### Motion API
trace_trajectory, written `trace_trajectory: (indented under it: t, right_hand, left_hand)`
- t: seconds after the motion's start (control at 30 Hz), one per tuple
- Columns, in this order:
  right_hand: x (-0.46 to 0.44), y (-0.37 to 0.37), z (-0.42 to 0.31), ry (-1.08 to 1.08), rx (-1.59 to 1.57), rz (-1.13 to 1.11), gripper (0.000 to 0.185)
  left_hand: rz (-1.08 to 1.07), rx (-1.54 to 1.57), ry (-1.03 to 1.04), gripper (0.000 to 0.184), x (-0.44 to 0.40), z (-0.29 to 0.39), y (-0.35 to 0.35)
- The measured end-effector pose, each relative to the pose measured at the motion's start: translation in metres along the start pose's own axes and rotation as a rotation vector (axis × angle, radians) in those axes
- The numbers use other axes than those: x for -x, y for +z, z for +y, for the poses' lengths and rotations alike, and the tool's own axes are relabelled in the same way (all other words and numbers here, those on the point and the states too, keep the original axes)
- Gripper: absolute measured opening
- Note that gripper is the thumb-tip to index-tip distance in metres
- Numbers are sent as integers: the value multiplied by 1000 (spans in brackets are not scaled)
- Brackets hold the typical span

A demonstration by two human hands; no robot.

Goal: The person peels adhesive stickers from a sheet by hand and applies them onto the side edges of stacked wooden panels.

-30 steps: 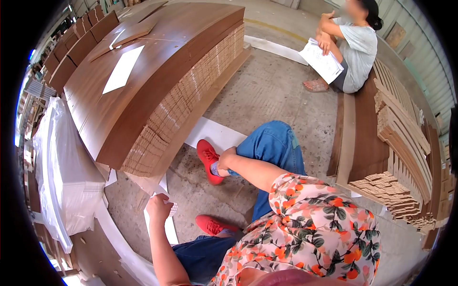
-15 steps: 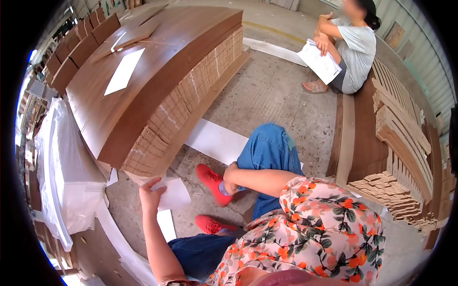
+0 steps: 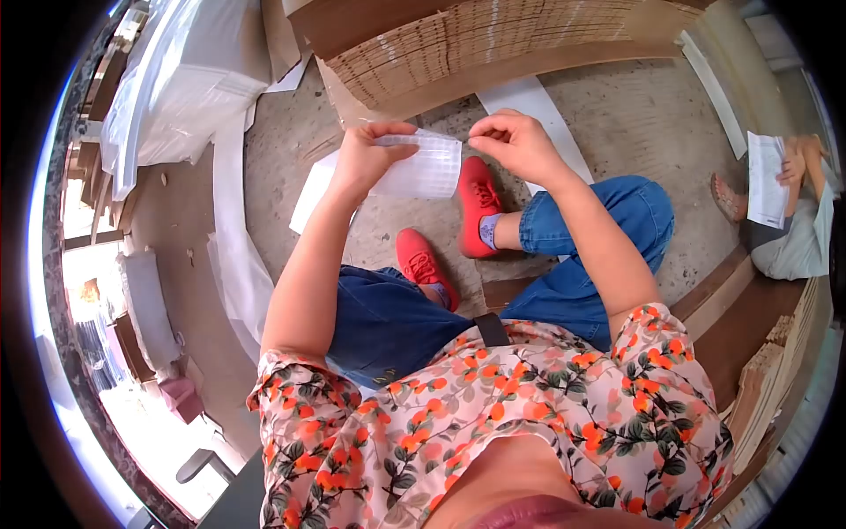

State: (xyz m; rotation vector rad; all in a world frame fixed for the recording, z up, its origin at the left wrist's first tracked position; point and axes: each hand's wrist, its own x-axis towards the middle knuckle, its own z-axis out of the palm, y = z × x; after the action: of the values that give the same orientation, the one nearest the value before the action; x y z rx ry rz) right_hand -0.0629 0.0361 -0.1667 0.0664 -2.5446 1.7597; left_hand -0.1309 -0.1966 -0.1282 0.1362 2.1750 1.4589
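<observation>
My left hand [image 3: 374, 159] is closed on a white sheet with faint rows of small rectangles, which looks like a label sheet [image 3: 427, 172]. Thumb and fingers grip it at its left side. Close to the sheet's upper right corner is my right hand [image 3: 520, 148], its thumb and fingertips pinched together. Whether a small piece is between those fingertips I cannot make out. Below the left hand, a plain white paper [image 3: 310, 192] lies low near the floor, partly hidden by the wrist.
A tall stack of brown panels [image 3: 502, 44] stands ahead, with a plastic-wrapped bundle [image 3: 207, 97] to its left. White strips [image 3: 227, 176] lie on the concrete floor. At right, a seated person holds papers [image 3: 767, 181] beside more stacked boards [image 3: 758, 326].
My view has turned down and left. My right hand has left my ankle and come up beside the label sheet, which my left hand has brought in front of me.
</observation>
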Motion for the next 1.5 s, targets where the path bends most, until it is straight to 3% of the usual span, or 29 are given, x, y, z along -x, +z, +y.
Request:
trace_trajectory:
  t: [0.37,0.67,0.77,0.83,1.0,1.5]
  right_hand:
    - [-13,20,1,-57,175,-182,15]
    - [-25,40,16,-302,294,-127,10]
    - [-47,56,25,-124,57,-74,10]
    - [-72,68,30,106,-129,53,14]
    - [-145,107,87,-106,-27,337,10]
    - [-184,137,103,-215,-43,607,14]
  left_hand:
    - [-19,-67,-9,24,9,-4,-6]
    - [82,-118,-51,25,9,-12,-13]
    - [206,-227,-8,27,2,-33,-22]
    - [258,-265,6,28,-1,-42,-25]
    - [272,-258,-60,29,9,-41,-28]
    - [131,-242,-131,26,24,-31,-33]
